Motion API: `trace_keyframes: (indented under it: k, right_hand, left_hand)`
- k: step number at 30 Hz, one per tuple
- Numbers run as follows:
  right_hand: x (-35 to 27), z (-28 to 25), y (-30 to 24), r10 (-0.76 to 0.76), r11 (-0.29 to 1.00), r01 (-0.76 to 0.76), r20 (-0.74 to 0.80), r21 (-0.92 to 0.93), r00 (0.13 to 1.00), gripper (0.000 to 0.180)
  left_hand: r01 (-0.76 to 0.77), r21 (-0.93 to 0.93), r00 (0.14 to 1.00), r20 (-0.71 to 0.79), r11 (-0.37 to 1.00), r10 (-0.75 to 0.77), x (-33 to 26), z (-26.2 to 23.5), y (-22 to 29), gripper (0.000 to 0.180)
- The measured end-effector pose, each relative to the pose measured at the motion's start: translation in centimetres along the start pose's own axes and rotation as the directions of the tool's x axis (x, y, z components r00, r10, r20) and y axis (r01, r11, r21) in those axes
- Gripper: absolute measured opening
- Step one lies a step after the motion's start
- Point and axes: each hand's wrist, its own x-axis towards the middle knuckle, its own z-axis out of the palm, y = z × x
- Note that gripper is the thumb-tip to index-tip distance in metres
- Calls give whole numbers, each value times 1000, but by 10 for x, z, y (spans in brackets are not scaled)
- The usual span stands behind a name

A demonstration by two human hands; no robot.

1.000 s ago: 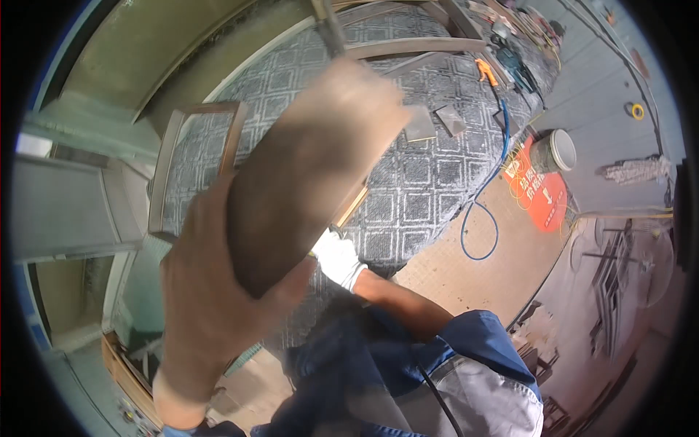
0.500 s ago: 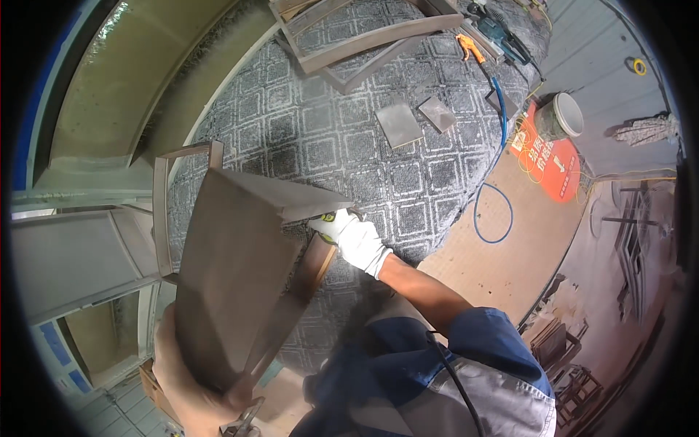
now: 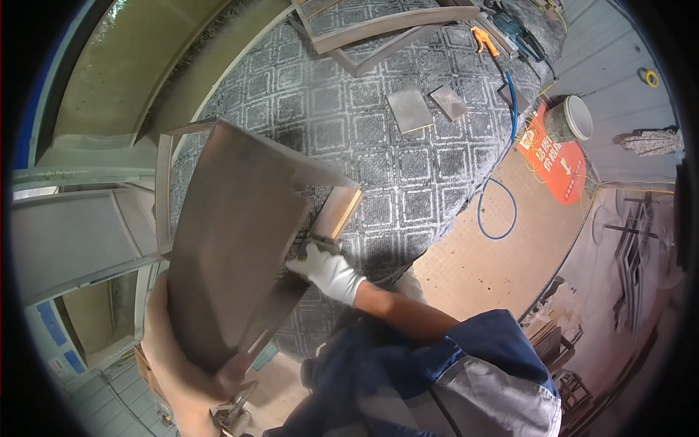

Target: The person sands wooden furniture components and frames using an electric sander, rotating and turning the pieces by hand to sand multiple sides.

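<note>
A dusty brown wooden piece, with a broad flat panel and narrower sides, stands tilted on the patterned grey cloth. My bare left hand is closed on its near left end, fingers along the outer edge and thumb over the near corner. At the piece's right side, my right hand wears a white glove. Its fingers are closed around a small flat grey pad, pressed against a rail with a pale bare-wood edge. The fingertips are partly hidden.
Behind the piece stands a thin wooden frame. Farther off are more brown frames, a flat square plate, an orange air blow gun on a blue hose, and a power tool. A bucket stands at the right.
My right hand has slid nearer to me along the rail, uncovering its far end. The wooden piece has tipped slightly, and the whole view has shifted a little.
</note>
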Motion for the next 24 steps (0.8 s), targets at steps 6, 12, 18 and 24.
trace_keyframes:
  k: [6, 12, 18, 24]
  right_hand:
    - [3, -15, 23, -265, 887, 199, -108, -416, 958, 36]
    - [13, -91, 34, -304, 919, 185, -328, -348, 894, 46]
    - [-31, -9, 5, -197, 951, 155, -134, -269, 971, 36]
    - [-27, 65, -3, -20, 992, 6, -109, -124, 994, 45]
  left_hand:
    - [35, 50, 992, 116, 998, -41, -27, -37, -11, 141]
    - [-96, 330, 989, 135, 939, 54, -100, -66, -66, 110]
    - [-192, 255, 976, 151, 948, 158, -96, -57, -76, 104]
    - [-321, 224, 946, 23, 920, 324, -104, -56, -103, 107]
